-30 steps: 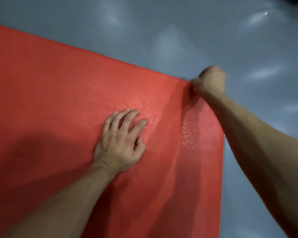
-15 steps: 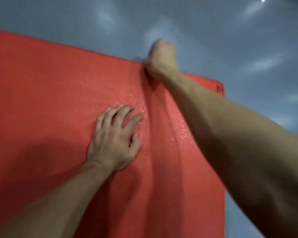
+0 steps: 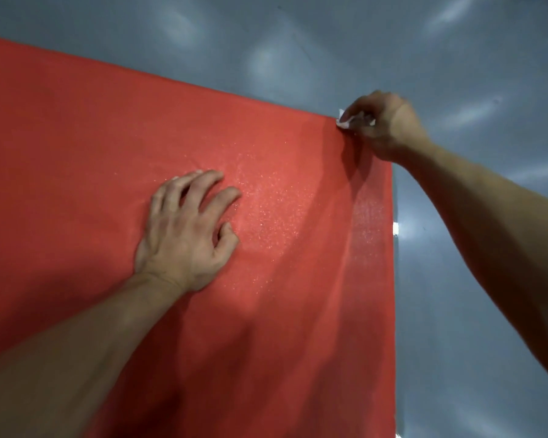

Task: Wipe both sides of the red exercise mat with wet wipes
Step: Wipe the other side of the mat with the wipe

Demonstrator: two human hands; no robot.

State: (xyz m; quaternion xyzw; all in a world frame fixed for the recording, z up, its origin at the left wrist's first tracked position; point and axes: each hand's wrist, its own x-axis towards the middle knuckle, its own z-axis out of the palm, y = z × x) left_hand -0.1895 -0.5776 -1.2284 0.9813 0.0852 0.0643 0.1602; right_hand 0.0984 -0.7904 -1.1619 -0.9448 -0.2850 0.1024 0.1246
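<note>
1. Head view, floor: a grey, glossy floor [image 3: 345,42] carries the mat. Pale light reflections show on it beyond the mat's far edge and to the right of the mat.
2. Head view, mat: the red mat [image 3: 76,147] lies flat on the floor. It fills the left and centre of the picture. Its far edge runs from upper left down toward the right. Its right edge runs down to the bottom of the picture. The far right corner lies under the right hand.
3. Head view, mat surface: a band of fine glistening specks shows on the mat between the two hands and along the right edge.
4. Head view, left hand: the left hand [image 3: 184,235] rests palm down on the mat, in from the far edge. Its fingers are spread and slightly bent, with the tips touching the mat. It holds nothing.
5. Head view, right hand: the right hand [image 3: 383,124] is at the mat's far right corner. Its fingers are curled round a crumpled white wipe [image 3: 344,120].
6. Head view, wipe: the wipe touches the mat at the corner. Only a small part of it shows beyond the fingers.
</note>
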